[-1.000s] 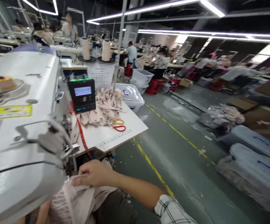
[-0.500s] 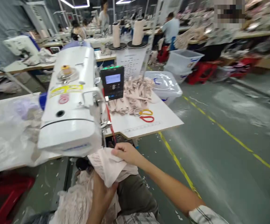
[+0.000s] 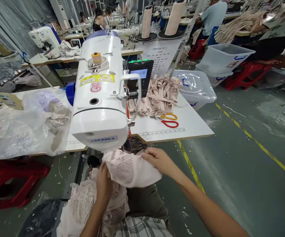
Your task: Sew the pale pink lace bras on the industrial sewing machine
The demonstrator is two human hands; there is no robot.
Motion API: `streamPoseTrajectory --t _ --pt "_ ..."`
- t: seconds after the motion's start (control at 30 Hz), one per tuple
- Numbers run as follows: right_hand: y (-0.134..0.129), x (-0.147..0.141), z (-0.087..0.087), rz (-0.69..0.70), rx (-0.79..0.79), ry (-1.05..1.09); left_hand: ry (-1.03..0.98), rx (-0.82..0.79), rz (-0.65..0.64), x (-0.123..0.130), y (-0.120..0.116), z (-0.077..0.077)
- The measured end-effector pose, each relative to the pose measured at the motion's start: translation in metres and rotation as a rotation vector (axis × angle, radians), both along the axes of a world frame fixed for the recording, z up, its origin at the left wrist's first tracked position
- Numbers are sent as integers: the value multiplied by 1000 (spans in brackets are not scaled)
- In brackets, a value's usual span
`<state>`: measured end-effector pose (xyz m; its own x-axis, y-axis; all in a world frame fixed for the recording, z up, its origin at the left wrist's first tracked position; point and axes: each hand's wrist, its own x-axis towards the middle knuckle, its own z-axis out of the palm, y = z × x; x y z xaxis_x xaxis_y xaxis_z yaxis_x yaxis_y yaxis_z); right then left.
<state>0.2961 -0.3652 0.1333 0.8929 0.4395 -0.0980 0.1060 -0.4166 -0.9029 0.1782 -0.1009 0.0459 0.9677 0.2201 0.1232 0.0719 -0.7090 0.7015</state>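
A pale pink lace garment piece (image 3: 132, 168) is stretched between my hands, right below the head of a white sewing machine (image 3: 99, 115). My right hand (image 3: 159, 161) pinches its upper right edge between thumb and fingers. At the left end, my left hand (image 3: 104, 181) is closed on the lace, its fingertips partly hidden by the cloth. The needle area is mostly covered by the machine head. More pale lace pieces (image 3: 80, 200) are heaped on my lap and to its left.
Scissors (image 3: 169, 120) with yellow and red handles lie on the white table (image 3: 194, 126) beside a pile of beige fabric strips (image 3: 164, 93). Clear plastic bags (image 3: 31, 121) cover the left table. Lidded bins (image 3: 194, 85) stand right; a red stool (image 3: 14, 184) is at left.
My view has turned left, so the scene sits further right. The lace piece, bunched and folded before, is now spread out sideways, with my left hand raised to its left edge.
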Motion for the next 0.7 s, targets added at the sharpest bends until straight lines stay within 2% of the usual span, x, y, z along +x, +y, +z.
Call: streamPoseTrajectory --t 0.07,0.13,0.17,0.23,0.27,0.37,0.4,0.43,0.5,0.57,0.63,0.7 --pt "-35 2 -18 -60 -177 -17 -40 123 5 -5 -3 2" --pt "-66 6 -43 -54 -485 -39 -3 243 -127 -13 -12 0" --pt "-76 8 -56 -27 -625 -33 51 268 -212 -19 -16 -1" --pt "-81 9 -82 19 -763 -39 170 250 -298 -34 -15 1" --pt "-74 7 -94 35 -771 -55 207 233 -280 -44 -8 4" --pt "-25 -9 -129 103 -686 -144 300 303 -16 -80 36 22" --pt "-4 -16 -138 147 -644 -167 384 439 147 -93 54 28" --pt "16 -23 -147 191 -607 -181 496 576 214 -105 71 32" --pt "50 -33 -160 240 -561 -196 694 689 180 -125 98 35" --pt "71 -41 -164 258 -540 -199 745 681 56 -139 110 33" --pt "80 -47 -153 243 -534 -205 675 665 -7 -146 107 35" --pt "86 -56 -127 226 -447 -236 555 669 -24 -149 93 48"
